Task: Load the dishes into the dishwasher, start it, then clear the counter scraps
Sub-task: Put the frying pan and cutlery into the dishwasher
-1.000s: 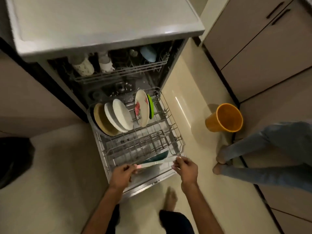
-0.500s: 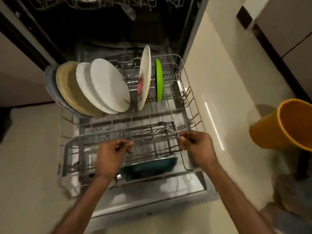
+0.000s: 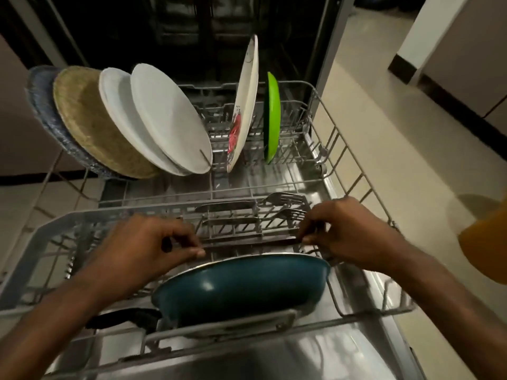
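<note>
- The long dark utensil (image 3: 247,240) is lying level across the cutlery basket (image 3: 153,208), in the near half of the lower rack (image 3: 356,171); its kind is not showing clearly.
- The left hand (image 3: 142,248) is pinching the utensil's left end, its grip narrow, thumb and curled fingers closing on it.
- The right hand (image 3: 354,231) is pinching the right end in the same way, its grip narrow around it too.
- In the basket, just beyond the utensil, two forks (image 3: 282,197) are lying with their tines pointing right, and two more long flat pieces are lying to their left.
- One teal pan (image 3: 241,286) is standing on its edge just near of the basket, against the rack's front rail, its black handle (image 3: 120,319) pointing left.
- Six plates are standing at the far end of the rack. Four are leaning together at far left: one blue-grey plate (image 3: 41,105), one tan plate (image 3: 90,119) and two white plates (image 3: 170,119).
- To their right, one white plate with a red pattern (image 3: 247,100) is standing upright, and one green plate (image 3: 273,116) is standing apart on its right.
- The rack is sitting pulled out over the open dishwasher door (image 3: 274,357).
- One orange bucket (image 3: 485,248) is standing on the floor (image 3: 397,133) at the right edge, partly cut off.
</note>
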Demonstrator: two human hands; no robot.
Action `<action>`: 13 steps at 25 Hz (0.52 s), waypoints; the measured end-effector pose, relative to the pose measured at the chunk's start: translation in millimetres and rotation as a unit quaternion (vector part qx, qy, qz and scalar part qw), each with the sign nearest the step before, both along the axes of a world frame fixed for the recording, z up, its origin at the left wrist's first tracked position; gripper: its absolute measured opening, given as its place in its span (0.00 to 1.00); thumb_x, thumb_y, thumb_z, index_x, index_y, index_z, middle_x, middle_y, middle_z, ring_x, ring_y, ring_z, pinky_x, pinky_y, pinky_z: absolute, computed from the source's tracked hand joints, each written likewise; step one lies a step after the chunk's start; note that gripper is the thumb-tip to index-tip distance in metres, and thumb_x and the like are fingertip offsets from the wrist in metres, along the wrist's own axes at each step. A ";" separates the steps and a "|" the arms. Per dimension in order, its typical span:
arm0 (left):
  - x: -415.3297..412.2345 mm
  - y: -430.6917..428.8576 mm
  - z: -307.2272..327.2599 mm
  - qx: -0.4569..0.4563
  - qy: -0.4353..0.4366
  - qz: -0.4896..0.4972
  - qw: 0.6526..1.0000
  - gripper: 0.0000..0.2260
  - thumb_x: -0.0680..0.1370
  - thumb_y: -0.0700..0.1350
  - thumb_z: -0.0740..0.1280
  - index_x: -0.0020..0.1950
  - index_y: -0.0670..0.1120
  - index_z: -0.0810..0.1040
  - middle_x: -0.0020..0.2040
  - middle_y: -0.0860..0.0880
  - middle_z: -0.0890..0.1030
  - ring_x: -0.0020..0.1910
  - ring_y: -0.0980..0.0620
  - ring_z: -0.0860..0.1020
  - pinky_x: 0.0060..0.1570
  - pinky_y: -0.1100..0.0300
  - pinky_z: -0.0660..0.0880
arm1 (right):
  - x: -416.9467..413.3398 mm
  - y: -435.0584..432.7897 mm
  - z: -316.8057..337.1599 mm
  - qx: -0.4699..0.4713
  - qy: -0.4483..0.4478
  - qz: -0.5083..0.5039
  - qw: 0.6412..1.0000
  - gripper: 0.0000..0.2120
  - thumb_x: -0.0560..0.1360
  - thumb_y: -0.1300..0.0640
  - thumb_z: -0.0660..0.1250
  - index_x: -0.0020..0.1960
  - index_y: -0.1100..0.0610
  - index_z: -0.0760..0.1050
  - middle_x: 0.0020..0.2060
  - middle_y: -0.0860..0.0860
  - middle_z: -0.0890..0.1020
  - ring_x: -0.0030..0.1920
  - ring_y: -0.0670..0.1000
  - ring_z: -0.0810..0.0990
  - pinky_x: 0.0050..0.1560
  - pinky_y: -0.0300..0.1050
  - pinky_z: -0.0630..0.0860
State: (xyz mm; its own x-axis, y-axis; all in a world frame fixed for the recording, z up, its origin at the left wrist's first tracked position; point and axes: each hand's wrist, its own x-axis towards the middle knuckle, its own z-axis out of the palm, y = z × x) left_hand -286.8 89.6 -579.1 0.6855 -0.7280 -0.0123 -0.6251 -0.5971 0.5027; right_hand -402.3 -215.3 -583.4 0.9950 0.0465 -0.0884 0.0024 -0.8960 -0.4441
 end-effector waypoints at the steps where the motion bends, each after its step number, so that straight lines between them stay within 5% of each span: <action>1: 1.7 0.0 -0.4 0.009 -0.021 -0.016 1.000 0.15 0.66 0.69 0.62 0.45 0.64 0.82 0.42 0.72 0.79 0.42 0.69 0.78 0.33 0.70 0.69 | -1.1 -1.4 -0.5 -0.015 0.006 0.004 1.000 0.06 0.73 0.54 0.74 0.48 0.44 0.83 0.39 0.35 0.80 0.40 0.32 0.78 0.40 0.26 0.70; 5: -1.6 0.9 -10.2 0.008 -0.072 -0.020 0.997 0.07 0.71 0.57 0.73 0.48 0.62 0.84 0.40 0.68 0.81 0.39 0.69 0.77 0.37 0.64 0.75 | -4.1 0.6 -3.4 -0.058 0.002 0.023 0.998 0.05 0.74 0.52 0.73 0.46 0.42 0.80 0.37 0.34 0.78 0.43 0.32 0.77 0.38 0.28 0.70; 9: -2.4 -9.4 -15.5 0.113 -0.129 -0.062 0.983 0.11 0.76 0.61 0.64 0.56 0.63 0.79 0.50 0.64 0.82 0.44 0.69 0.74 0.38 0.76 0.61 | -11.4 3.3 -0.5 -0.087 -0.008 0.027 0.996 0.04 0.76 0.51 0.69 0.45 0.44 0.75 0.38 0.40 0.77 0.40 0.39 0.76 0.42 0.35 0.75; 13: -2.9 -16.9 -15.5 0.160 -0.129 -0.057 0.977 0.12 0.78 0.62 0.61 0.58 0.61 0.76 0.53 0.63 0.81 0.51 0.66 0.76 0.47 0.67 0.71 | -18.6 -0.6 -6.5 -0.087 -0.041 0.045 0.994 0.01 0.78 0.50 0.65 0.48 0.46 0.75 0.41 0.41 0.77 0.42 0.41 0.76 0.44 0.39 0.76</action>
State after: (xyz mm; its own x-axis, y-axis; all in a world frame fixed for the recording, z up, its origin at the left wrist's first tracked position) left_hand -289.7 72.7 -594.6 0.6099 -0.7875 -0.0883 -0.7786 -0.6162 0.1185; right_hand -420.9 -215.9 -589.8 0.9918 0.1260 -0.0210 0.1153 -0.9537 -0.2777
